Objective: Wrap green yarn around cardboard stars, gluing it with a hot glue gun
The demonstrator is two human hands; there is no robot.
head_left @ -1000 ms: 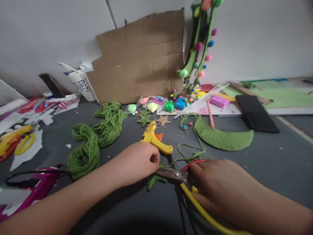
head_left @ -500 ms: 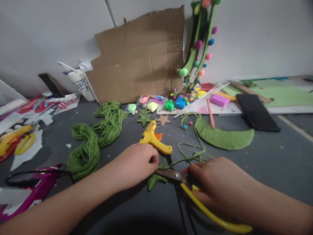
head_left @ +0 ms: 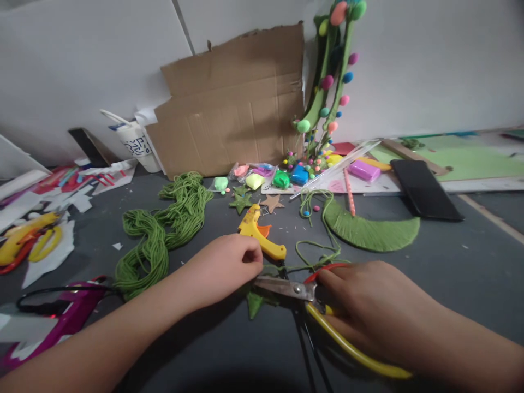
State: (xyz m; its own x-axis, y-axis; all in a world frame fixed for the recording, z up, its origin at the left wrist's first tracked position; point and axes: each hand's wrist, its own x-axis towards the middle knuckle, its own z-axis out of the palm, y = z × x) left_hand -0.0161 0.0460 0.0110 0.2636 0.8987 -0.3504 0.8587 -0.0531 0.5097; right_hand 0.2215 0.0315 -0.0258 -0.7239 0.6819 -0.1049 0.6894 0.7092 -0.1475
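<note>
A: Where is the star that the person is busy with?

B: The small green yarn-covered star [head_left: 254, 307] is on the dark grey table [head_left: 213, 349], just under the left hand [head_left: 229, 265]. The hand hides part of it, but one pointy arm pokes out.

A: What are the left fingers doing?

B: They are curled, with the tips pressed together. The thin green yarn strand [head_left: 327, 258] goes right up to them, so they seem to be pinching it. Nobody can tell if they pinch the star too.

A: And the right hand [head_left: 368, 300]?

B: Its fingers are bent around the metal scissors with red and yellow handles [head_left: 282, 286]. The blades point at the left fingers and look nearly closed.

A: How much is done?

B: Quite a lot, it seems. The flat green crescent wrapped in yarn [head_left: 372, 233] looks all covered. Farther back, the other green star [head_left: 240, 203] looks covered too.

A: So what is left?

B: The strand looks whole where it shows, so the star by the hand is probably not quite finished. The bare brown cardboard star [head_left: 272, 204] has no green on it at all, so that one looks not started. There is lots of yarn too, in the big fluffy green yarn bundle [head_left: 184, 210] on the left.
</note>
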